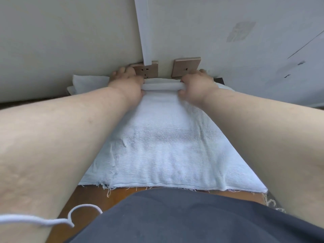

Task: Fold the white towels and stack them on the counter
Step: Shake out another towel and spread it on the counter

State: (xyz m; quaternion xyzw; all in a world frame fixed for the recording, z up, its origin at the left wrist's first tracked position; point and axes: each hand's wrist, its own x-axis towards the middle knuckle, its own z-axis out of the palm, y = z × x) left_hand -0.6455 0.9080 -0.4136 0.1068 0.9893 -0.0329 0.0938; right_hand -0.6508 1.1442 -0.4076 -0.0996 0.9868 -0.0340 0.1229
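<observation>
A white towel (163, 146) lies spread lengthwise on the wooden counter (91, 195), its frayed near edge towards me. Its far end is turned over into a thick roll (162, 87) close to the wall. My left hand (128, 83) grips the left end of that roll and my right hand (196, 85) grips the right end, thumbs tucked under the fold. Another white towel (87, 83) lies at the far left against the wall, partly hidden by my left hand.
Two brown wall sockets (147, 70) (186, 66) sit just behind the hands, and a white cable duct (144, 28) runs up the wall. A white cord (52, 220) crosses the lower left. My dark shirt (175, 218) covers the counter's near edge.
</observation>
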